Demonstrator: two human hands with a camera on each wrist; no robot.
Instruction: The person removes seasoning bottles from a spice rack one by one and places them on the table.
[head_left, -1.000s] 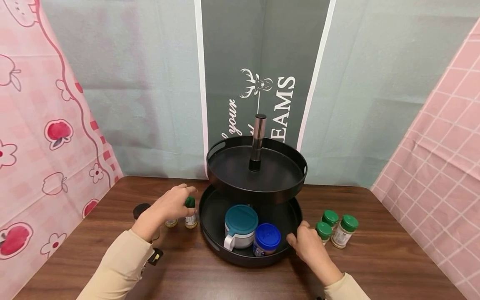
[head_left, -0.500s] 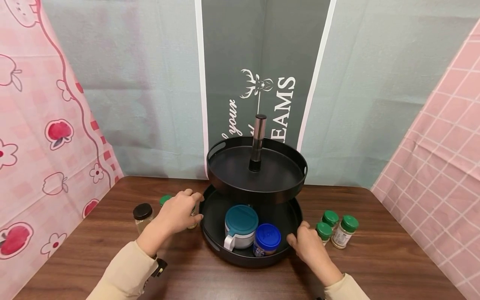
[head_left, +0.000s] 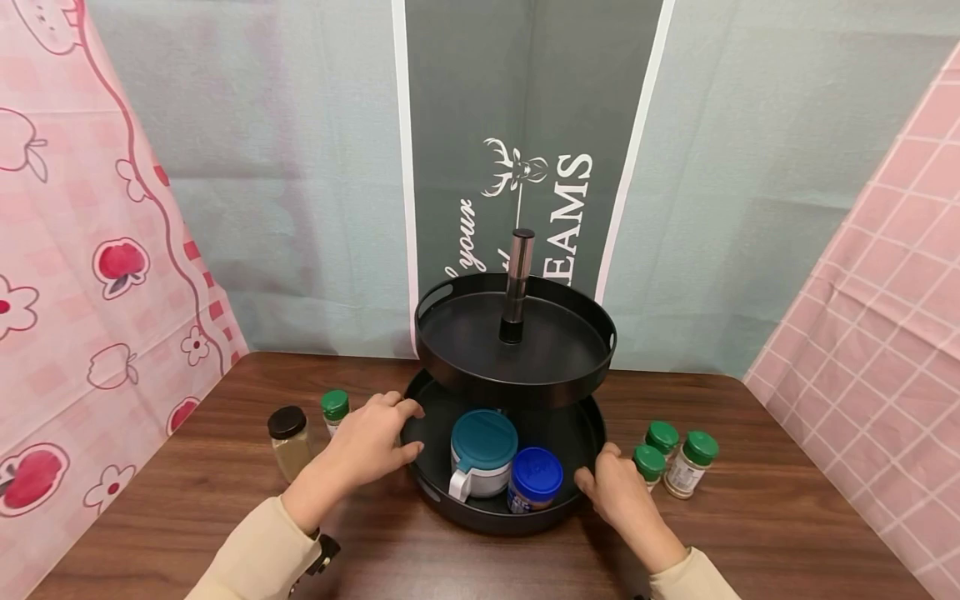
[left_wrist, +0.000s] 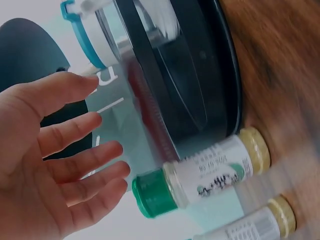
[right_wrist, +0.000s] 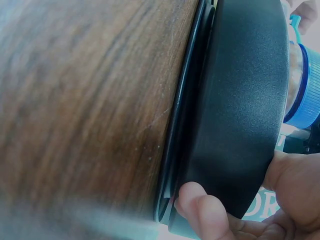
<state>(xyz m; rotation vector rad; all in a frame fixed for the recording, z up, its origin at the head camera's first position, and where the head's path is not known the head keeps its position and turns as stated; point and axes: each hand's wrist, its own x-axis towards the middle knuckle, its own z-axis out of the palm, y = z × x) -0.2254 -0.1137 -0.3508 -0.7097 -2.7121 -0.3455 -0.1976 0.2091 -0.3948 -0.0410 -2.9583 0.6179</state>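
Note:
A black two-tier round turntable tray stands on the table, its lower tier [head_left: 491, 521] holding two containers. One is a white pot with a teal lid [head_left: 484, 440] and a side handle; beside it is a jar with a blue lid [head_left: 537, 472]. My right hand [head_left: 621, 490] grips the right rim of the lower tier, thumb inside, fingers outside. At the left rim hovers my left hand [head_left: 372, 442], fingers spread and holding nothing. In the left wrist view a green-capped spice bottle [left_wrist: 212, 172] stands beside the tray, near the fingertips; the head view hides it behind the hand.
A black-capped jar [head_left: 289, 440] and another green-capped bottle [head_left: 335, 407] stand on the left of the table. Several green-capped spice bottles [head_left: 685, 471] stand close to the right hand. The upper tier [head_left: 517, 379], with its central post [head_left: 519, 279], overhangs the back of the lower one.
My left hand has moved right, from over the green-capped bottles to the tray's left rim, uncovering the black-capped jar. The right hand and tray have stayed put.

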